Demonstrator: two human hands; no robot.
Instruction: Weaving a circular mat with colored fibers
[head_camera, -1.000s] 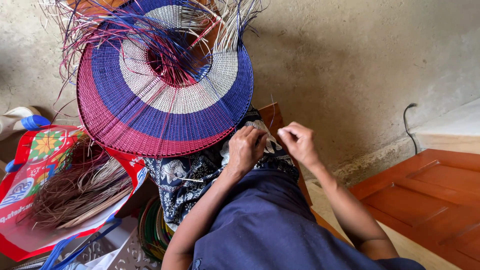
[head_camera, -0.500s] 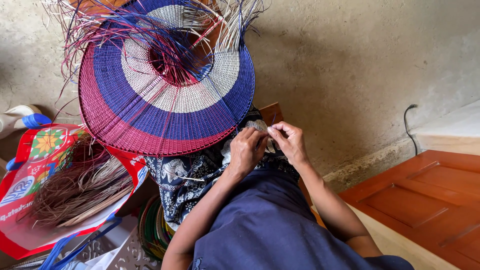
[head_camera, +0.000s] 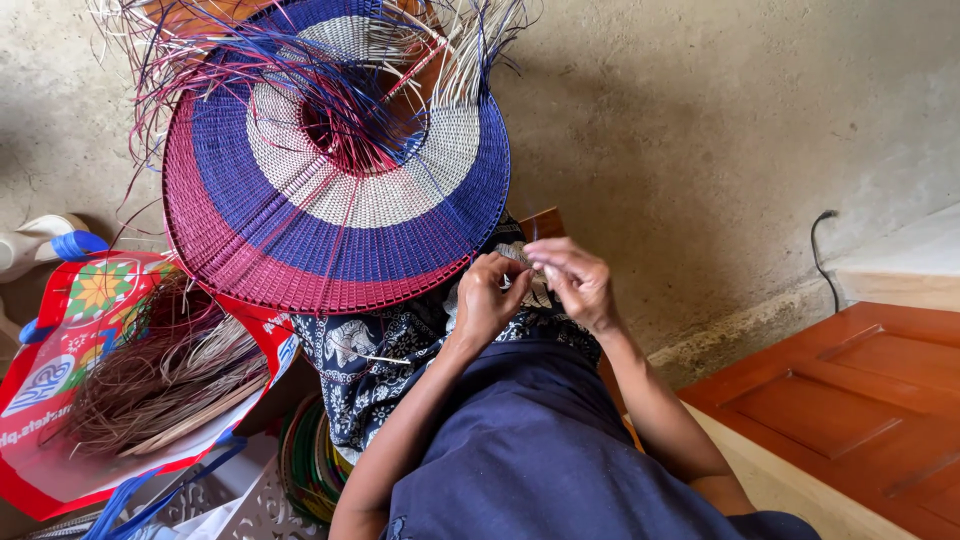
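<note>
A big round woven piece (head_camera: 340, 190) in red, blue and cream leans over the person's lap, with loose strands sticking out near its middle. It has stayed in the same place as a second ago. A red bag (head_camera: 90, 340) full of dry straw sits on the floor at the left, and an orange wooden door (head_camera: 850, 400) lies at the right. What changed is the hands. A second ago they were a little apart; now the left hand (head_camera: 487, 300) and the right hand (head_camera: 575, 280) have come together, touching, just below the woven rim. Both are curled and pinch a thin strand (head_camera: 525, 255) between their fingertips, so the work looks like small finger work on that strand
</note>
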